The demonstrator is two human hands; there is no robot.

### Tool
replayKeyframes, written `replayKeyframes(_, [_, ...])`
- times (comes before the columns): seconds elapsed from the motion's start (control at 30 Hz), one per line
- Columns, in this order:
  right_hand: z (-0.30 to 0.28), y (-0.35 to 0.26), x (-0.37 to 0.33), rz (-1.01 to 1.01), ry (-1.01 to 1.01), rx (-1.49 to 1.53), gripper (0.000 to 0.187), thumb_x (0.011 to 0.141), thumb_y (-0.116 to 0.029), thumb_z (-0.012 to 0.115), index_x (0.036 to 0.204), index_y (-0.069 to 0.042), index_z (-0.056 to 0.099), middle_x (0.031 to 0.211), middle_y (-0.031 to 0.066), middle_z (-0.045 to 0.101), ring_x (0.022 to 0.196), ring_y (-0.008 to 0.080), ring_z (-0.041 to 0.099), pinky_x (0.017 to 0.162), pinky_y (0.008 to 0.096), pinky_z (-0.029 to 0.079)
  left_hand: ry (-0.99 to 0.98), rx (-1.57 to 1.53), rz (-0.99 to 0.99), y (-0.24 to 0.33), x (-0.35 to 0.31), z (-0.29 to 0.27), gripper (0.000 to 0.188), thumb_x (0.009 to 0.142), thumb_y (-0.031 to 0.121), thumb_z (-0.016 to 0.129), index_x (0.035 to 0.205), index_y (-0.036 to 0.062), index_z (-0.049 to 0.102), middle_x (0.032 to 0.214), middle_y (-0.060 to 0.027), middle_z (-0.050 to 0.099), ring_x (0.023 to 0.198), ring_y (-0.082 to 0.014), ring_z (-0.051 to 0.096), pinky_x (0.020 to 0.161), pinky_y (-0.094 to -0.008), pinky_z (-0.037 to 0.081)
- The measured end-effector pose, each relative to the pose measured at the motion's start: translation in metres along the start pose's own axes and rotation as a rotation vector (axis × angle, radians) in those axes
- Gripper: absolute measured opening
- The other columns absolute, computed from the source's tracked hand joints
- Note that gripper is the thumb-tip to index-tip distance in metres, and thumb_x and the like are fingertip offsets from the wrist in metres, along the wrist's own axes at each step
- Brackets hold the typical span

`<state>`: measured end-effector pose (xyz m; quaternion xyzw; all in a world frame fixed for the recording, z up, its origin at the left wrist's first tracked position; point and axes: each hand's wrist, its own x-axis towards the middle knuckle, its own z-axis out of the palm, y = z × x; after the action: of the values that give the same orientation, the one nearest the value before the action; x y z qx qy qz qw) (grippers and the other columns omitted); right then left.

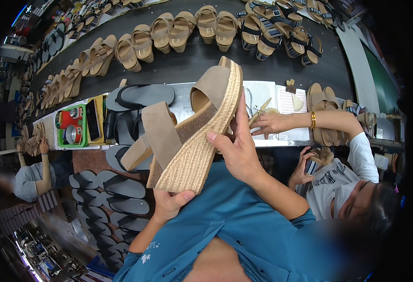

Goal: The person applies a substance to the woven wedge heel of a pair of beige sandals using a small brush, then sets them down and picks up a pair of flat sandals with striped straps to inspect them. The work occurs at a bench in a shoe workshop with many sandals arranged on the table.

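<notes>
A taupe wedge sandal (pixel 202 150) with a braided rope-like sole side is held up in front of my chest, toe up and heel down. My left hand (pixel 170 204) grips it from below at the heel, thumb against the sole's edge. Higher up, my right hand (pixel 237 150) holds it by the side, its thumb pressed on the braid and its fingers behind the sole. Behind the sandal, grey flip-flops with dark straps (pixel 145 96) lie on the light-coloured work surface (pixel 183 89).
A dark conveyor belt (pixel 178 68) carries rows of taupe sandals (pixel 183 28) and dark-strapped sandals (pixel 267 40). A green tray (pixel 71 144) with red cans stands left. Stacked flip-flops (pixel 122 185) sit lower left. At right, a co-worker's hand (pixel 272 123) reaches onto the surface beside scissors (pixel 261 110).
</notes>
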<state>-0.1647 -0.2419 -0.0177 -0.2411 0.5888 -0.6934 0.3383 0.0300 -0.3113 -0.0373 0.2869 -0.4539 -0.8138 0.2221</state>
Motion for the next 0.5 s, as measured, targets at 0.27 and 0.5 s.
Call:
replayKeyframes(0.27, [0.000, -0.001, -0.002, -0.023, -0.021, 0.009, 0.096, 0.090, -0.005, 0.056, 0.154, 0.004, -0.014, 0.160, 0.0247, 0.007, 0.145, 0.0294, 0.025, 0.115, 0.0352, 0.029, 0.020, 0.172, 0.002, 0.003, -0.002, 0.001, 0.091, 0.071, 0.020, 0.087, 0.136, -0.0034, 0.029, 0.128, -0.0163, 0.050, 0.115, -0.0242, 0.056, 0.102, -0.0390, 0.045])
replayKeyframes(0.5, [-0.002, 0.000, -0.003, -0.047, -0.009, -0.063, 0.095, 0.087, -0.007, 0.054, 0.152, 0.008, -0.014, 0.161, 0.0278, -0.002, 0.150, 0.0306, 0.012, 0.121, 0.0371, 0.014, 0.017, 0.283, -0.013, -0.001, -0.006, -0.008, 0.096, 0.069, 0.024, 0.088, 0.136, -0.0005, 0.024, 0.130, -0.0151, 0.042, 0.122, -0.0235, 0.049, 0.104, -0.0386, 0.042])
